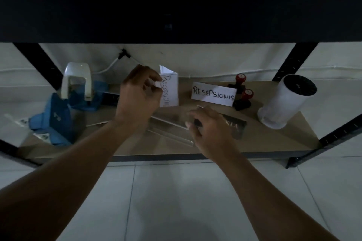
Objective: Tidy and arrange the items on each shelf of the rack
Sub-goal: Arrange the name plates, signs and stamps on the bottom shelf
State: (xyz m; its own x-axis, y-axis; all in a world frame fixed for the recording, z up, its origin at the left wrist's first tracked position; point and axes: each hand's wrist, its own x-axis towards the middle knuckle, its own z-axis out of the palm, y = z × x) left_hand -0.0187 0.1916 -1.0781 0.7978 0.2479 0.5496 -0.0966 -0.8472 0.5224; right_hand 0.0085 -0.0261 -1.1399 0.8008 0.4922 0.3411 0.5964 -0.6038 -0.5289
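My left hand (138, 97) pinches a white paper card (170, 90) with handwritten letters, held upright over the bottom shelf (264, 139) of the dark metal rack. My right hand (208, 130) curls its fingers on a clear acrylic sign holder (170, 130) that lies on the shelf near the front edge. A second white card reading RESEPSIONIS (213, 93) stands behind my right hand. A dark nameplate (236, 126) lies just right of that hand.
Two red-topped stamps (242, 92) stand at the back right beside a white cylinder (285, 101). A white tape dispenser (77, 81) and blue folded stands (56, 121) fill the left side. An upper shelf beam (176, 15) hangs overhead. White floor tiles lie below.
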